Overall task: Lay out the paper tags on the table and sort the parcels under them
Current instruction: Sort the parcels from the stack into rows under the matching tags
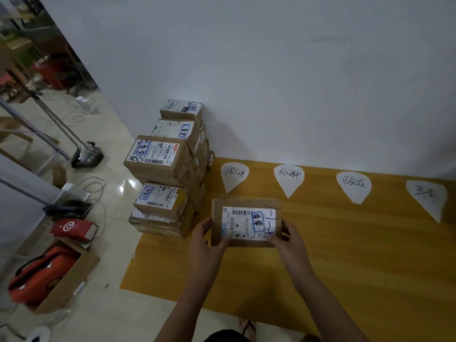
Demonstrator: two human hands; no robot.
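Both hands, left (206, 239) and right (286, 236), grip a flat brown cardboard parcel (245, 222) by its short ends, just under the first white teardrop paper tag (234, 176) on the yellow wooden counter (345, 255). I'd match its blue handwritten sticker (259, 222) to a tag before setting it down.

The table (345, 243) is mustard yellow with faint wood grain. The four paper tags (288, 180) are white with black handwriting. The brown cardboard parcel (245, 222) carries a white label boxed in blue.
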